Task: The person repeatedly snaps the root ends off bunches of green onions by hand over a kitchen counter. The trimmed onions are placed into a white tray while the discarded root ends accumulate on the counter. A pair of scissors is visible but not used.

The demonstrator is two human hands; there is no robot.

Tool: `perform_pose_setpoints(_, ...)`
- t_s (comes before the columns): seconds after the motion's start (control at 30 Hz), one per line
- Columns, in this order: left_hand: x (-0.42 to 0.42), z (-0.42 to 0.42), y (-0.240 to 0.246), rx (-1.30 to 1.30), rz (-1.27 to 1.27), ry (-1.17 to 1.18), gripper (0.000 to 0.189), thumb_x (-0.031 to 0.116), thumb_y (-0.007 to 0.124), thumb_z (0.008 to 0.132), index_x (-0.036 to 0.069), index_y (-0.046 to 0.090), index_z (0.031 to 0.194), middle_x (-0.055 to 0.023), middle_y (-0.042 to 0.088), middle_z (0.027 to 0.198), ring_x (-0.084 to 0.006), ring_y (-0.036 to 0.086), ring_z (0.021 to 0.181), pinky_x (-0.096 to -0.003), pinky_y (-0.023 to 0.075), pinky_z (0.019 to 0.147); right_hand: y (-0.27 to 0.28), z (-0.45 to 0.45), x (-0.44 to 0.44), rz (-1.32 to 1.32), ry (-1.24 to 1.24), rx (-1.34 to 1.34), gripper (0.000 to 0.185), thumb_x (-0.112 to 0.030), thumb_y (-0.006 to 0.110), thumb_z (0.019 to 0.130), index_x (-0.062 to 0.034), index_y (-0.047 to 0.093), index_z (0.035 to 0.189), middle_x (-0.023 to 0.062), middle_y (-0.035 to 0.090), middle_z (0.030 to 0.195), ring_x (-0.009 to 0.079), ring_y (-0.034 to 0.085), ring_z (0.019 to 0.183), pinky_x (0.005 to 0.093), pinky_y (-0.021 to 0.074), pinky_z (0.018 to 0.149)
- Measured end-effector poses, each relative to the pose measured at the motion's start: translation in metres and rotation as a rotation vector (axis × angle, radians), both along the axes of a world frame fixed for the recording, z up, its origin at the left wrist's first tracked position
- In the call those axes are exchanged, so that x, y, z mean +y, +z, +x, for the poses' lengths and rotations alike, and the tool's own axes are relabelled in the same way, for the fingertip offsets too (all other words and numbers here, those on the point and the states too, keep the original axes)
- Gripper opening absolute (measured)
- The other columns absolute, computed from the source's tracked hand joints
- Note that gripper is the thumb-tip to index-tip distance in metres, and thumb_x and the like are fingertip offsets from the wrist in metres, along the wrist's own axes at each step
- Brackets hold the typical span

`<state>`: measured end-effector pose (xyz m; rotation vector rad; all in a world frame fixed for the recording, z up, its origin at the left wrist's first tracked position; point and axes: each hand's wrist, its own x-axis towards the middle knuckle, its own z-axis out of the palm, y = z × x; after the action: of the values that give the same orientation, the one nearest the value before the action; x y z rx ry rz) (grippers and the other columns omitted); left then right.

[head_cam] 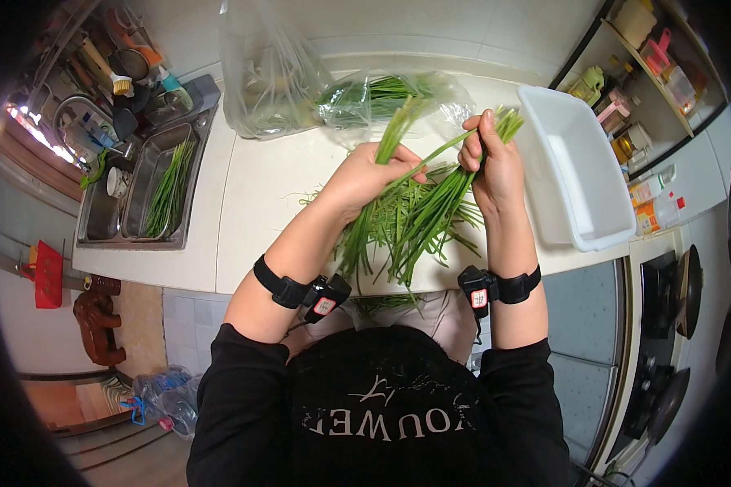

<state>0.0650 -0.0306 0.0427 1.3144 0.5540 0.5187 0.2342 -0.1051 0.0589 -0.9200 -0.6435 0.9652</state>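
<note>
My left hand (368,173) is closed around a bunch of green chives (396,131), whose pale ends point up and away from me. On the right, my right hand (493,155) grips a second bunch of chives (444,204) near its stem ends, and the leaves hang down toward the counter's front edge. One stalk spans the gap between both hands. Beneath them lies a loose heap of chives and scraps (396,225) on the white counter (268,207). Behind my hands, a clear plastic bag (371,100) holds more chives.
An open white plastic tub (569,164) stands at the right. A larger plastic bag (274,91) is at the back left. The steel sink (192,182) at the left holds chives (170,189) and a cup (118,182). Bottles (661,213) and a stove (658,304) are far right.
</note>
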Motion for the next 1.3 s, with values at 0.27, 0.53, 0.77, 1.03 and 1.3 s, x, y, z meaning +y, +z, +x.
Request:
perform_pose_setpoints(0.27, 0.006, -0.002, -0.002, 0.019, -0.068, 0.241, 0.014, 0.014, 0.059, 0.081, 0.002, 0.063, 0.087, -0.0053, 0.064, 0.078, -0.003, 0.033, 0.047, -0.0183, 0.0257, 0.043, -0.005, -0.001, 0.001, 0.045, -0.095, -0.004, 0.033, -0.031, 0.044, 0.094, -0.0004, 0.053, 0.084, -0.0001, 0.041, 0.057, 0.0092, 0.037, 0.048, 0.0218, 0.0325, 0.048)
perform_pose_setpoints(0.53, 0.017, -0.026, -0.006, 0.163, -0.018, 0.202, 0.014, 0.014, 0.057, 0.085, 0.002, 0.061, 0.091, -0.0022, 0.061, 0.079, -0.002, 0.035, 0.047, -0.0174, 0.0245, 0.041, 0.001, 0.02, -0.007, 0.062, -0.102, 0.014, 0.033, -0.032, 0.045, 0.094, -0.001, 0.054, 0.086, -0.0009, 0.041, 0.059, 0.0093, 0.038, 0.052, 0.0221, 0.0321, 0.05)
perform_pose_setpoints(0.77, 0.016, -0.03, -0.011, 0.134, -0.017, 0.192, 0.022, 0.007, 0.058, 0.082, 0.002, 0.054, 0.103, -0.0016, 0.057, 0.084, -0.0017, 0.037, 0.051, -0.0162, 0.0262, 0.042, 0.005, 0.017, -0.007, -0.06, -0.214, -0.112, 0.03, -0.031, 0.046, 0.093, -0.0028, 0.054, 0.085, 0.0034, 0.052, 0.072, 0.0134, 0.051, 0.064, 0.0259, 0.0423, 0.06)
perform_pose_setpoints(1.03, 0.003, -0.025, 0.005, 0.064, -0.122, 0.041, 0.035, 0.007, 0.055, 0.081, 0.001, 0.044, 0.113, -0.0048, 0.057, 0.089, -0.0027, 0.036, 0.049, -0.0163, 0.0271, 0.043, 0.002, 0.001, -0.005, -0.104, -0.008, -0.083, 0.032, -0.031, 0.042, 0.095, -0.003, 0.049, 0.081, -0.0006, 0.04, 0.057, 0.0101, 0.043, 0.051, 0.0222, 0.0353, 0.048)
perform_pose_setpoints(1.3, -0.01, -0.014, 0.009, 0.034, -0.118, 0.006, 0.03, 0.01, 0.055, 0.083, 0.002, 0.045, 0.11, -0.0041, 0.055, 0.084, -0.0031, 0.038, 0.051, -0.0165, 0.0281, 0.043, 0.003, -0.032, -0.003, -0.146, 0.093, -0.217, 0.025, -0.024, 0.064, 0.083, -0.0016, 0.057, 0.092, -0.0054, 0.044, 0.056, 0.0034, 0.035, 0.043, 0.0199, 0.0246, 0.04)
